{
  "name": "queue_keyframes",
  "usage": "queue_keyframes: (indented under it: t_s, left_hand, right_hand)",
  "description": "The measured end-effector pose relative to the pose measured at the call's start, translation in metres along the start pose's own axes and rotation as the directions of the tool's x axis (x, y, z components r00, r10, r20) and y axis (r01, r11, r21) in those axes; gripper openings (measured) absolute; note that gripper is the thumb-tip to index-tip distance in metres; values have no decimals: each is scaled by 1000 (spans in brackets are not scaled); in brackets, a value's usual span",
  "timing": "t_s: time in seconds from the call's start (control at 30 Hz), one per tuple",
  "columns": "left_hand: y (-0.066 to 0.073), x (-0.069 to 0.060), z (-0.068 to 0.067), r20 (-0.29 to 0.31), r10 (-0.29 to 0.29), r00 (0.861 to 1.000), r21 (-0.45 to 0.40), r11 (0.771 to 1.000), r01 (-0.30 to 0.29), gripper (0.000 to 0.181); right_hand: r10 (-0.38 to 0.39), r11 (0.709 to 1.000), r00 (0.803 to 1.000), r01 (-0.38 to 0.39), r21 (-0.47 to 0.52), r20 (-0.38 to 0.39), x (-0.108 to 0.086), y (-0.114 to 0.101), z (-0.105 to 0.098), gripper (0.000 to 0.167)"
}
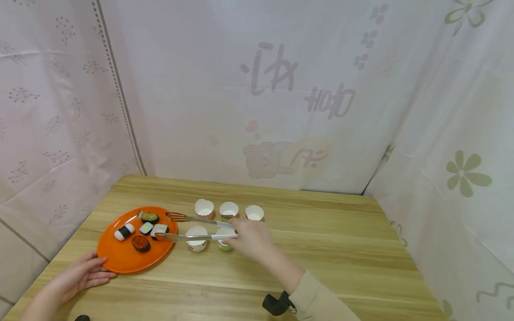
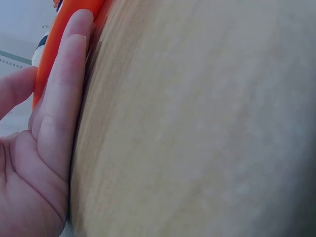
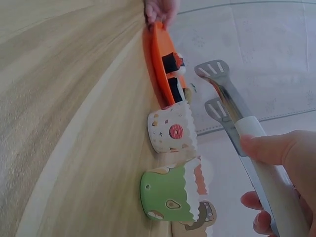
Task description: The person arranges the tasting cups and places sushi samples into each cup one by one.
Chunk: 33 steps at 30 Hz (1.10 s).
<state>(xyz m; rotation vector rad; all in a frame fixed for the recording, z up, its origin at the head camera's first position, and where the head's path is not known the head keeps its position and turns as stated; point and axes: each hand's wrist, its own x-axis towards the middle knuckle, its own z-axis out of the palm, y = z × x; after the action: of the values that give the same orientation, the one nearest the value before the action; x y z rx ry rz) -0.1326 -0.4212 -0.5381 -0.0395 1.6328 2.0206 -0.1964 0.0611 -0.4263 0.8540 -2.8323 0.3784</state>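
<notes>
At the left of the table, an orange plate carries several sushi pieces, among them one with a red topping and a white one with a dark band. My left hand grips the plate's near-left rim, thumb on top and fingers underneath. My right hand holds metal tongs by their white handles. The slotted tong ends are spread apart over the plate's right side, one near a white-topped sushi. In the right wrist view nothing is between them.
Below the tongs stand a white patterned paper cup and a green one. Three more cups line up behind, the middle one among them. A black object shows by the right sleeve. Patterned curtains border the wooden table.
</notes>
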Motion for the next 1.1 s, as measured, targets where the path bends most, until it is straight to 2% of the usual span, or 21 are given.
queue_keyframes:
  t_s: [0.17,0.43,0.67,1.1]
  left_hand:
    - [1,-1,-1,6,0,1000,-27,1000,0,51]
    - [1,0,-3,34,16,999,-70,997,-13,20]
    - [2,-1,-2,35,11,999,-60,998,-9,24]
    - [0,-1,-5,50,7,999,-83,997,-3,20]
  right_hand:
    - [-11,999,1000,11,-35,-9,2,-7,5,48]
    - [-39,988,999,36,-152,-18,6,-19,7,46]
    - [-30,988,1000,28,-152,-10,8,-24,11,45]
    - [-15,969,1000,19,-247,16,21,-33,20,40]
